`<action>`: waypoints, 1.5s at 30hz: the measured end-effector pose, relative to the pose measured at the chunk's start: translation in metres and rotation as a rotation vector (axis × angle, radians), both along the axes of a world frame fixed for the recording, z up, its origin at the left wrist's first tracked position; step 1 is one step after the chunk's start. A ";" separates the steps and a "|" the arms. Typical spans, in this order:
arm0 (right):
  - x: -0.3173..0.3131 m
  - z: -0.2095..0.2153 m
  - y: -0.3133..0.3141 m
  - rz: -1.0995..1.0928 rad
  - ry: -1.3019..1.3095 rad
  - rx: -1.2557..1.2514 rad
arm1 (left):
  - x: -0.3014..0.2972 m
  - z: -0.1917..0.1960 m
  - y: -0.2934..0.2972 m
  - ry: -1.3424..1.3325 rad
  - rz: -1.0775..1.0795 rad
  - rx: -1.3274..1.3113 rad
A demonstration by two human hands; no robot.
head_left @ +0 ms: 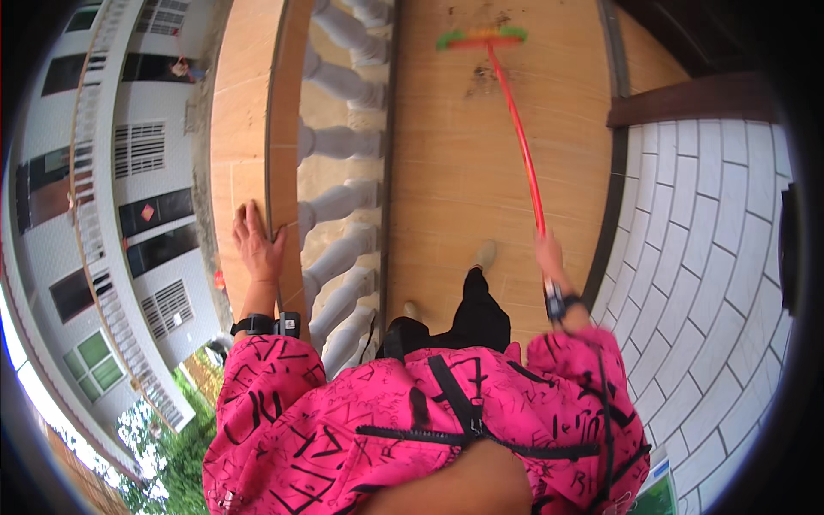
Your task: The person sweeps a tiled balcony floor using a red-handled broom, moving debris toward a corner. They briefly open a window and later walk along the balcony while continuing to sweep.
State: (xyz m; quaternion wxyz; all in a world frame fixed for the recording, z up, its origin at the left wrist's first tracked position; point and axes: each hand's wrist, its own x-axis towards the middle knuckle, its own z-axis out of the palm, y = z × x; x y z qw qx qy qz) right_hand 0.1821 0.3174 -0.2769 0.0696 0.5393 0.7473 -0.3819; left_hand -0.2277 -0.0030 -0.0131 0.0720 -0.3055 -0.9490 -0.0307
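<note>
My right hand point(550, 257) is wrapped round the red handle of a broom point(525, 159). The handle slants away and slightly left to the broom's head point(481, 39), green at its ends and somewhat blurred, down on the tan tiled floor. Dark bits of dirt point(486, 80) lie scattered on both sides of that head. On the left, my left hand point(258, 245) rests with spread fingers on the flat tan top of the railing point(240, 129); nothing is in it. Each wrist wears a black strap with a small device.
White balusters point(343, 142) stand under the railing, left of the walkway point(446, 180). A white tiled wall point(704, 257) and a dark brown ledge point(695, 101) border the right side. Beyond the railing is a white building point(129, 172). My shoe point(485, 254) is on the floor.
</note>
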 end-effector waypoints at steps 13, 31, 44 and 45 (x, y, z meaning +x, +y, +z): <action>0.185 0.022 -0.139 -0.092 -0.275 -0.311 | -0.009 -0.001 -0.039 0.062 -0.027 -0.112; 0.169 0.061 -0.144 -0.042 -0.371 -0.329 | 0.002 -0.005 -0.036 0.053 0.008 -0.120; 0.037 0.010 0.051 -0.085 -0.110 0.076 | -0.004 -0.006 -0.030 0.073 -0.022 -0.103; 0.084 0.020 0.024 -0.125 -0.135 -0.064 | -0.005 -0.007 -0.031 0.053 -0.015 -0.122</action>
